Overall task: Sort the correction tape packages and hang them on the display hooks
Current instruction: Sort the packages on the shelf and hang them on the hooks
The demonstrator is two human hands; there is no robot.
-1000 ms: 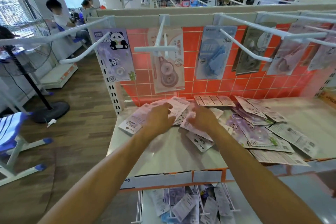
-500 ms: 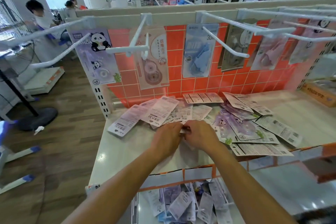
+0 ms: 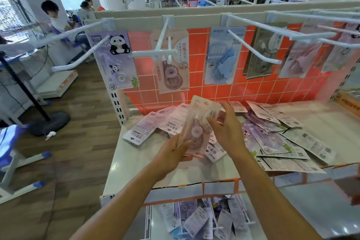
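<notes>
Package (image 3: 200,120), pink, held face-up over the counter (image 3: 136,161) pile (image 3: 272,138). Left hand (image 3: 173,152) grips its bottom edge; right hand (image 3: 228,132) rests spread fingers on its side, likely checking the design. Matching hung card (image 3: 171,68) on hook (image 3: 155,52) behind, probable destination.

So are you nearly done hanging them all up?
Not nearly. A panda package, a hanging pink package and a blue package are already on hooks. The left hand grips another pink package above the shelf, with the right hand touching its side. A big pile of packages lies on the shelf, so most remains.
</notes>
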